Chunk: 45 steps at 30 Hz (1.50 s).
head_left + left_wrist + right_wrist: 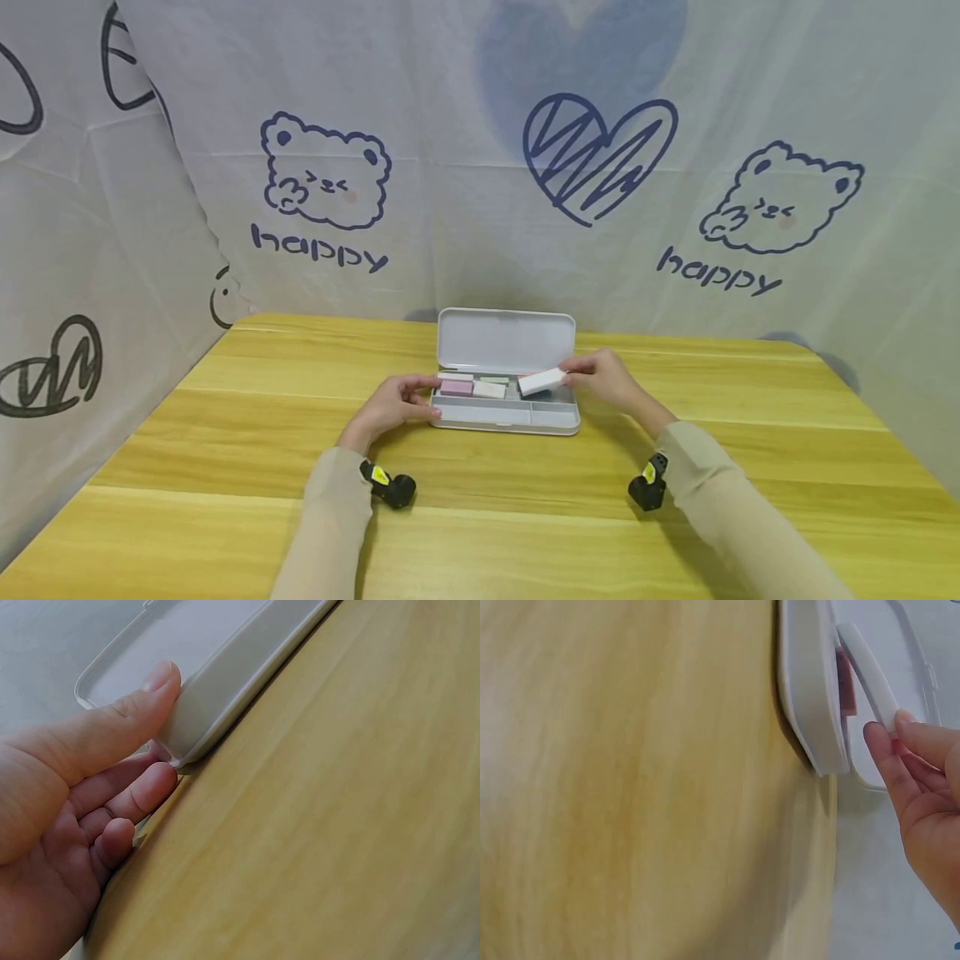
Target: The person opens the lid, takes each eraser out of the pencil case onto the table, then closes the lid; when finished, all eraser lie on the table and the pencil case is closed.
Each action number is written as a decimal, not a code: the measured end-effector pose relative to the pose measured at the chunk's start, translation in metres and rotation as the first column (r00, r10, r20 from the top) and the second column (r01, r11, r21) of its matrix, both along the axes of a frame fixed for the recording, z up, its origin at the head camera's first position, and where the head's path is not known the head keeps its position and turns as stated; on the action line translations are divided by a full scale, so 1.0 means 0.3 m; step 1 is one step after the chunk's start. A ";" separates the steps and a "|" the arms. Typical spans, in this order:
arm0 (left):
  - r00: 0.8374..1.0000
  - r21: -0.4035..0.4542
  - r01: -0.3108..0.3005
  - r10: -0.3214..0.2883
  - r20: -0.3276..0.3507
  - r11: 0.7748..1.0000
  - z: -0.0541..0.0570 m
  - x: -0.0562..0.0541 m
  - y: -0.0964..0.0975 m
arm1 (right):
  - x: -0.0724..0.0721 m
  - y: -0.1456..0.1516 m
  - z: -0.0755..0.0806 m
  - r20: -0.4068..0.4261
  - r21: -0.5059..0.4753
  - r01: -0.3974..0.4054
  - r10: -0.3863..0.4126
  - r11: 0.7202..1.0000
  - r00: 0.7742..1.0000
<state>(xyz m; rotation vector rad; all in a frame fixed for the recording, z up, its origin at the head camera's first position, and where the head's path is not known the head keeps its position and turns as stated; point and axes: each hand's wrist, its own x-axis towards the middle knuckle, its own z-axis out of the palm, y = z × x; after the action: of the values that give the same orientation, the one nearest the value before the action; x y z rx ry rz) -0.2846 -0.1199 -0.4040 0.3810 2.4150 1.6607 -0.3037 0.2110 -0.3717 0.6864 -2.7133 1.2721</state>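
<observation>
Beige sleeves [326,525], bottom of frame. Centre: left hand [386,408] grips case [483,412] left end, fingers curled; right hand [607,383] pinches tilted white block [542,382], fingertips nearly together.

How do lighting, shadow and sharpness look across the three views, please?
Head view: bright, even light, the hatched heart clear; left wrist view: dimmer, the tabletop slightly blurred; right wrist view: a soft shadow on the tabletop below the case, and a pale sheen near the picture's left edge.
</observation>
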 end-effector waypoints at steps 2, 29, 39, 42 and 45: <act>1.000 -0.001 -0.003 0.003 0.003 1.000 -0.002 -0.001 -0.001 | 0.003 0.005 0.004 0.028 -0.033 0.020 -0.019 0.999 0.999; 1.000 0.001 -0.010 0.010 0.007 1.000 -0.007 -0.006 -0.001 | 0.015 0.205 0.013 0.188 -0.118 0.224 -0.200 0.967 0.962; 1.000 -0.002 -0.011 0.011 0.009 1.000 -0.007 -0.006 -0.005 | 0.004 0.243 -0.024 0.265 -0.069 0.252 -0.226 0.965 0.938; 1.000 0.006 -0.007 0.007 0.015 1.000 -0.009 -0.006 -0.003 | 0.001 0.247 -0.034 0.254 -0.062 0.241 -0.218 0.969 0.942; 1.000 0.012 -0.001 0.001 0.010 1.000 -0.010 -0.006 -0.003 | 0.002 0.249 -0.039 0.210 -0.012 0.236 -0.228 0.972 0.951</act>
<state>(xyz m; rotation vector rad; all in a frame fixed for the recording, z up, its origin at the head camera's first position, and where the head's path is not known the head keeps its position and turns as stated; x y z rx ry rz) -0.2863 -0.1208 -0.4069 0.3724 2.4001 1.6737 -0.3032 0.2858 -0.3835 0.2300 -2.8162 1.4003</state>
